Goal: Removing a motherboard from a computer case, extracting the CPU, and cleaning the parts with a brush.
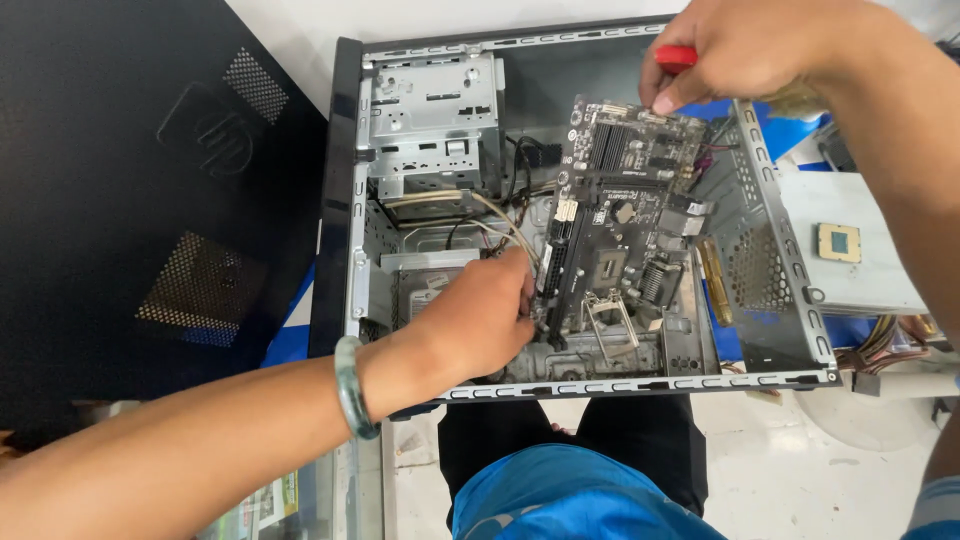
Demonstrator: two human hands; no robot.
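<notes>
I had the black motherboard point(625, 215) tilted up inside the open computer case point(590, 385), midway through lifting it, by my judgement. My left hand point(480, 320) pinched its near left edge beside the loose cables point(490, 215); my right hand point(745, 50) pressed fingertips on the far corner while curled around what looked like a red-handled screwdriver point(675, 57). Next called for clearing the drive cage point(435, 120) and metal rim; room lay open upward.

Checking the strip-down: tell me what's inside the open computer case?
Inside the computer case: a black motherboard, loose cables, a metal drive cage. The left hand hides what's beneath.
</notes>
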